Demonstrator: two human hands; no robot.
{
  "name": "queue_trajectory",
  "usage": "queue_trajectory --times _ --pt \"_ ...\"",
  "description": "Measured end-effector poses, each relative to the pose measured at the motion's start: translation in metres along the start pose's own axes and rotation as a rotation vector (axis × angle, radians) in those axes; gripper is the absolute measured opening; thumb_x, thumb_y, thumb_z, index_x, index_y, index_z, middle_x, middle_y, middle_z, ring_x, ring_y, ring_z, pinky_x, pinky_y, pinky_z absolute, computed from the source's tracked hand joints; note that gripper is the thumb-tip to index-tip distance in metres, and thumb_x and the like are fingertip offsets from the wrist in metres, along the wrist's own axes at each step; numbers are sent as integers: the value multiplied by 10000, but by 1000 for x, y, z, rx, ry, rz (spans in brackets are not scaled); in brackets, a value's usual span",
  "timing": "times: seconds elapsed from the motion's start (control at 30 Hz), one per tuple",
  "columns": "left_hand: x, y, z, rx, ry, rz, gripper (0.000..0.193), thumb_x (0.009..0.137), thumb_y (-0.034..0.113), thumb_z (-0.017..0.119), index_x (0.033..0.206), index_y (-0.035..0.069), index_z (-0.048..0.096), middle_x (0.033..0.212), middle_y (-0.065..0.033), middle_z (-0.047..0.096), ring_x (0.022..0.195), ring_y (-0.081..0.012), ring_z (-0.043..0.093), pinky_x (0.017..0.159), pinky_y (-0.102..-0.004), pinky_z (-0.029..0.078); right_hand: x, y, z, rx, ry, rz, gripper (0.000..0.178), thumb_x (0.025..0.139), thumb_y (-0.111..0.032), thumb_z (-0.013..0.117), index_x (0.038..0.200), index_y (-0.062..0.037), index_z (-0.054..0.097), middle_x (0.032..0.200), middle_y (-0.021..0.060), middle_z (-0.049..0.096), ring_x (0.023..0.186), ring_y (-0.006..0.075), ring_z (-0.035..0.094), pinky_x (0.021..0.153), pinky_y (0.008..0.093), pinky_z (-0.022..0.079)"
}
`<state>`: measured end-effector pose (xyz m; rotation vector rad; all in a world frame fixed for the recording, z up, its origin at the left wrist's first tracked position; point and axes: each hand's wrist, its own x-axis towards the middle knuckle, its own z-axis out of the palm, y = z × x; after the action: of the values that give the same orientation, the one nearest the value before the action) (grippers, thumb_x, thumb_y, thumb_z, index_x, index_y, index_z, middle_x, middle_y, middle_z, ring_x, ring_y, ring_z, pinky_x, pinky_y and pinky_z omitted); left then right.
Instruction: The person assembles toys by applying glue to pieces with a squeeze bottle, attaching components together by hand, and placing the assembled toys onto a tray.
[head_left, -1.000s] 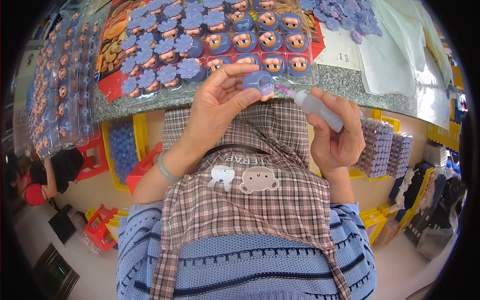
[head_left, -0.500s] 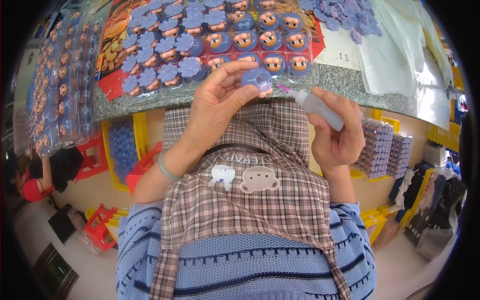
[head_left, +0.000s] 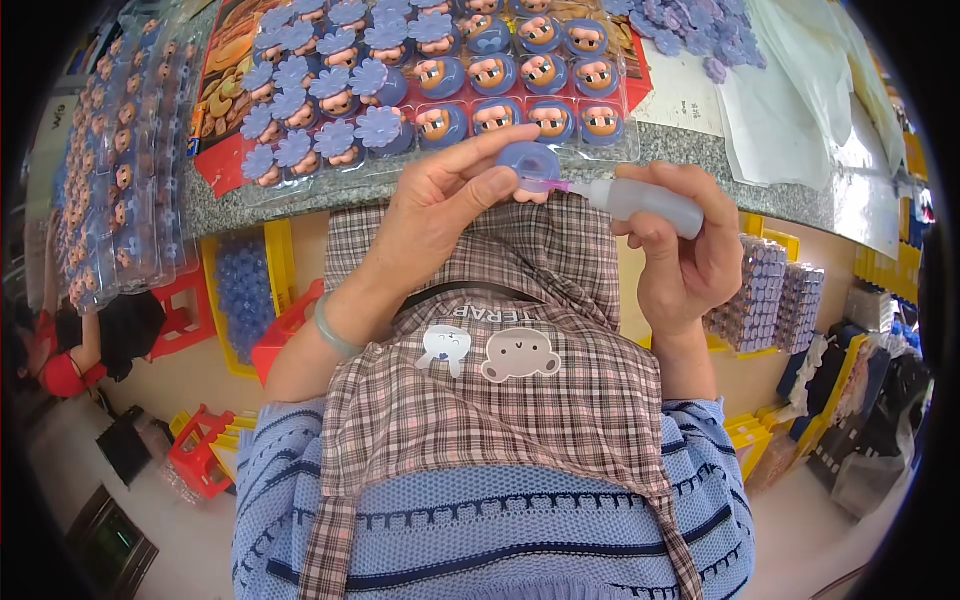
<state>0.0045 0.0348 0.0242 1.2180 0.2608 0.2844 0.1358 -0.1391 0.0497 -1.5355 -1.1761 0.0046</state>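
Observation:
Between the thumb and fingers of my left hand (head_left: pixel 440 205) is a small blue doll head (head_left: pixel 528 160), its round opening facing up. My right hand (head_left: pixel 690 245) grips a translucent squeeze bottle (head_left: pixel 655 205), tilted almost level. The bottle's thin pink nozzle (head_left: pixel 548 185) reaches the near rim of the doll head; whether it touches is hard to see. Just beyond my hands, a clear plastic tray (head_left: pixel 470 105) holds rows of similar doll heads. Those on its left carry blue flower pieces (head_left: pixel 378 130), while those on the right show their faces without flowers.
Loose blue flower pieces (head_left: pixel 690 35) lie heaped at the back right of the speckled worktop (head_left: pixel 700 165), near white sheets (head_left: pixel 780 110). Stacked filled trays (head_left: pixel 125 180) stand at the left. Below are a yellow crate (head_left: pixel 285 270) and red stools (head_left: pixel 185 310). Another person's arm (head_left: pixel 75 365) shows at far left.
The bottle has tipped closer to level, and its nozzle has come left to the doll head's rim. My left hand has shifted slightly right, turning the doll head's opening upward.

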Motion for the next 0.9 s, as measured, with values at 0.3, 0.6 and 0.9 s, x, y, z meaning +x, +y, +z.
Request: queue_trajectory --times 0.3,0.6,0.9 --pt "-1 -1 -4 -90 -82 -51 467 957 244 562 1319 -43 490 1144 -115 640 1017 -158 610 925 -294 461 -6 4 3 -29 86 -18 388 927 -176 614 1228 27 478 1004 226 655 678 162 641 557 212 498" --pt "1 -2 -1 -76 -40 6 431 940 169 586 1305 -39 487 1170 -133 629 1047 -174 612 947 -314 460 -11 3 4 18 108 40 390 932 -171 606 1243 24 475 1005 221 656 666 151 631 560 209 496" --pt "1 -4 -2 -36 38 60 425 917 103 608 1300 -38 487 1194 -129 614 1084 -181 599 944 -318 470 -10 1 1 -12 51 64 373 924 -154 615 1226 28 494 987 214 662 667 145 627 565 208 497"
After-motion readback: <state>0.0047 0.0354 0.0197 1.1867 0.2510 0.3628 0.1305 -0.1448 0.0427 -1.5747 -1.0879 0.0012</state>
